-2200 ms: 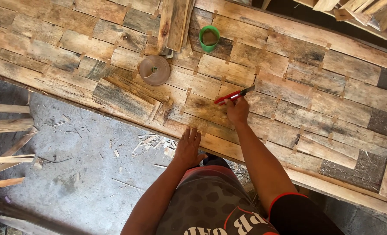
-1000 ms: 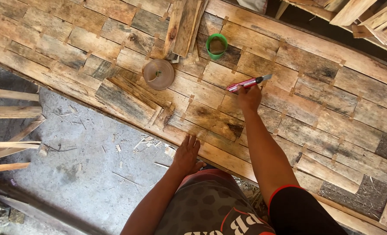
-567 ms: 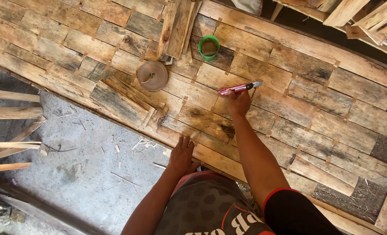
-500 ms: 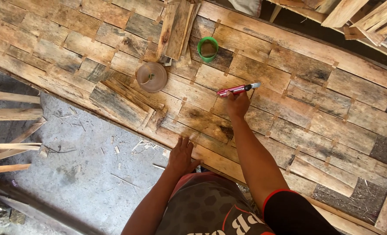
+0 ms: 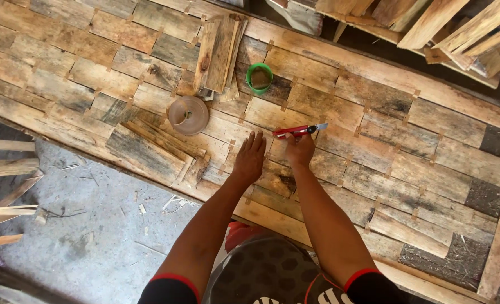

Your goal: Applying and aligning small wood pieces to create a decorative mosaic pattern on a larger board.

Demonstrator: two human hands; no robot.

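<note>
The right hand (image 5: 299, 151) pinched a light, stiff red knife (image 5: 296, 132) by its slim handle, blade toward three o'clock, while the left hand (image 5: 250, 159) pressed spread fingers (image 5: 255, 139) onto the rough wooden panel (image 5: 374, 152).

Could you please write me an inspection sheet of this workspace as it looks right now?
Surface: patchwork wooden panel, weathered planks.
Job's things: red utility knife, blade out, lying across the planks.
Clutter: tape roll, green cup, stacked slats.
Grippers: left hand flat on the wood, fingers spread; right hand holding the knife.
Cables: nothing seen.
Surroundings: concrete floor with splinters; loose timber beyond the panel.
</note>
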